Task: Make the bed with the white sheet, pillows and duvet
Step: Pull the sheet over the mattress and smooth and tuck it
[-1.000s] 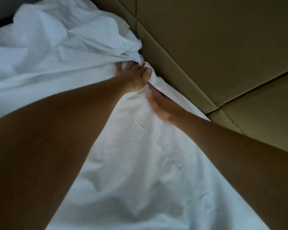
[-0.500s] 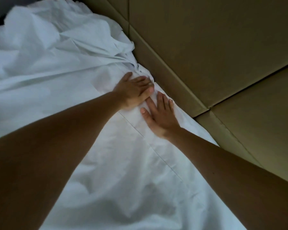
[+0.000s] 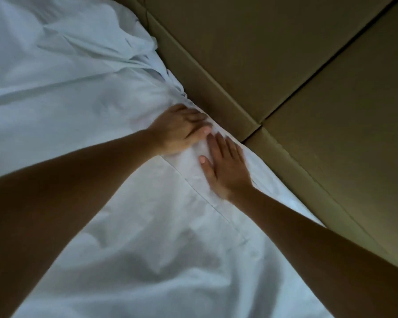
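Observation:
The white sheet (image 3: 147,237) covers the bed and fills the left and lower part of the head view, with a stitched hem line running diagonally. It is bunched in folds at the upper left. My left hand (image 3: 178,131) lies on the sheet at its edge beside the headboard, fingers bent slightly over the cloth. My right hand (image 3: 225,167) presses flat on the sheet just below it, fingers straight and together. Both forearms reach in from the bottom corners.
A padded tan headboard (image 3: 285,65) with panel seams runs diagonally along the sheet's right edge, close against my hands. Crumpled white bedding (image 3: 67,42) is heaped at the upper left.
My left hand let go of the gathered sheet edge and both hands went flat on the cloth. They slid a little down along the headboard edge, smoothing the sheet.

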`<state>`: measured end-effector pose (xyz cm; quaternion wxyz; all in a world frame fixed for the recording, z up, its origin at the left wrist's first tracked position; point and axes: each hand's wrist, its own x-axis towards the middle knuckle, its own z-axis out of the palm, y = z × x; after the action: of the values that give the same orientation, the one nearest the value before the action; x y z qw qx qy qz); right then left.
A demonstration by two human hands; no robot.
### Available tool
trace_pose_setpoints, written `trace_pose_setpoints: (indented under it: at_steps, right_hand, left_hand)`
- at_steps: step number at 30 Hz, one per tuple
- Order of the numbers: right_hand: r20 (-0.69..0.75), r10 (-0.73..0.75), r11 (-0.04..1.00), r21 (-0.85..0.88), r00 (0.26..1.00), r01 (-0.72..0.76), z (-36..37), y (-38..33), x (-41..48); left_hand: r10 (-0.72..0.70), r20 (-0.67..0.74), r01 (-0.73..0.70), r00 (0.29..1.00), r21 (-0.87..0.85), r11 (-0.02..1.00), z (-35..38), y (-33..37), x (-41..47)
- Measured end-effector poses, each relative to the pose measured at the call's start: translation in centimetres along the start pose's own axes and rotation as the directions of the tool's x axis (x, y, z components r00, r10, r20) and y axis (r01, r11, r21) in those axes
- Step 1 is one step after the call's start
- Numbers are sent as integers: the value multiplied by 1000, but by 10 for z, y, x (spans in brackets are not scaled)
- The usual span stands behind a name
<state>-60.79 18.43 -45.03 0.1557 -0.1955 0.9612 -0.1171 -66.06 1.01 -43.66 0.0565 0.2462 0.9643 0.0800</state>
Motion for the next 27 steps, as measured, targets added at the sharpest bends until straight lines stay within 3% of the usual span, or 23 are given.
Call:
trace_pose_setpoints:
  at_steps: [3,6,8,9,11,13,14,17,21,23,27]
  right_hand:
    - [9,3,976,217,1000,-5,-5,3,6]
    - [115,130,873,457,985,-168,-32,16,13]
    - [158,107,879,447,982,-168,-38,15,13]
    - [93,56,919,385,994,-88,-38,10,6]
    - [-86,14,979,205,996,4,-28,5,-17]
    - [-146,28,999,42,989,-22,-18,12,-42]
    - [-90,63,998,33,994,-60,-17,17,-54]
    - [51,92,987,129,994,-98,-11,30,-68]
    - [88,208,865,449,974,-226,-25,31,-49]
    - [144,207,818,517,968,-252,-32,34,-46]
    - [71,188,863,464,980,-199,-37,25,-49]
  left_hand:
    - [-87,109,86,990,12,996,4,23,14]
    - [-236,270,227,933,65,972,-3,31,39]
    - [-259,353,244,899,86,966,-5,36,48]
    - [-256,375,246,891,75,966,-6,39,47]
    - [-222,292,235,930,-9,972,-5,37,36]
    - [-136,49,141,989,-94,986,-1,37,16]
    - [-70,-30,67,997,-110,992,1,41,8]
    - [73,85,-67,994,-68,995,5,60,-1]
    - [-96,240,85,966,55,995,10,92,17]
    - [-143,284,130,948,63,989,9,97,24]
    - [-173,257,234,951,-231,944,9,83,24]
